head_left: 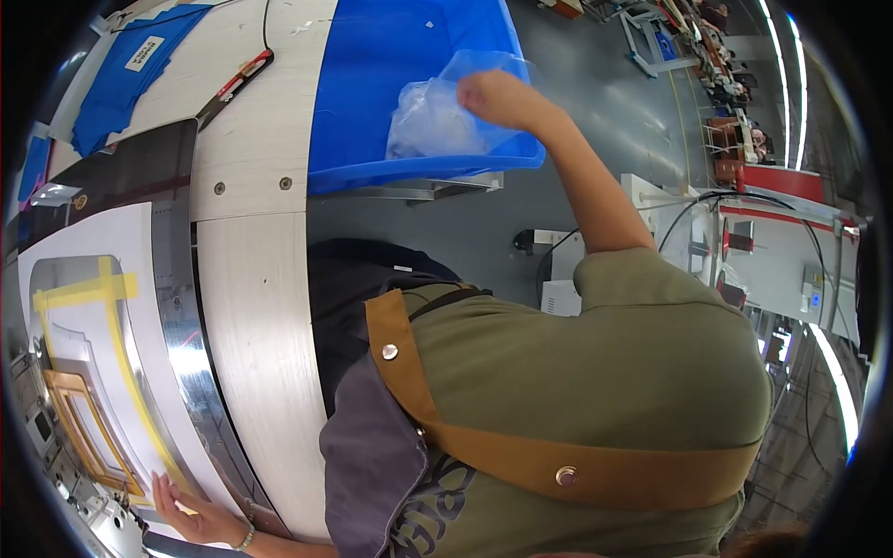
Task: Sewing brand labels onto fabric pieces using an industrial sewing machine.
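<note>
Over the blue bin [424, 171], my right hand [500, 99] is closed on a clear plastic sheet [470, 70], which spreads out around the fingers. Crumpled clear plastic [430, 123] lies in the bin just beside that hand. At the lower left, my left hand [197, 517] has its fingers apart and holds nothing I can see. It is at the edge of a white work panel [139, 251], close to an amber rectangular frame [65, 386]. Yellow tape [116, 288] crosses the panel.
A red-and-black cutter knife [240, 79] and blue flat pieces [130, 79] with a white label lie on the pale table [251, 270]. Machine parts [102, 521] stand at the lower left. Beyond the bin are grey floor [595, 112] and a white machine [562, 296].
</note>
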A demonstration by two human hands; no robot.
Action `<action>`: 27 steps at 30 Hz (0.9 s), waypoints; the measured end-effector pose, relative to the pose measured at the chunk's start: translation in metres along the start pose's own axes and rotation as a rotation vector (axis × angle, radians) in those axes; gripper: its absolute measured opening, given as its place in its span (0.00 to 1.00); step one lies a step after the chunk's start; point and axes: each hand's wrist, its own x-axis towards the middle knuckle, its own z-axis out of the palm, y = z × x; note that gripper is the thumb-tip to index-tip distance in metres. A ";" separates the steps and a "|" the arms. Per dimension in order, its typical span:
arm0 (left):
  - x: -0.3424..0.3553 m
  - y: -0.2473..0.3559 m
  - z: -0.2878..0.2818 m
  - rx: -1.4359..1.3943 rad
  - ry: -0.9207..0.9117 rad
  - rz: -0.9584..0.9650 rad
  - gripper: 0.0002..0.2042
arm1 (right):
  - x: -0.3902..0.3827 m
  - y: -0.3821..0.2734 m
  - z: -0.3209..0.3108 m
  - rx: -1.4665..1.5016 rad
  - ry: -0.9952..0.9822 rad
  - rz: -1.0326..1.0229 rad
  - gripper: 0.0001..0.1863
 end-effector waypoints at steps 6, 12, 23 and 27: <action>-0.014 -0.004 -0.005 -0.082 0.055 -0.180 0.13 | 0.008 0.006 0.045 -0.070 -0.302 -0.026 0.17; -0.016 -0.015 -0.001 -0.118 -0.029 -0.168 0.12 | 0.016 0.020 0.076 -0.187 -0.338 0.147 0.15; -0.016 -0.014 -0.004 -0.102 -0.056 -0.139 0.11 | 0.035 0.049 0.111 -0.019 0.014 0.107 0.17; -0.017 -0.014 -0.003 -0.078 -0.072 -0.148 0.11 | 0.038 0.049 0.112 0.098 0.082 0.184 0.17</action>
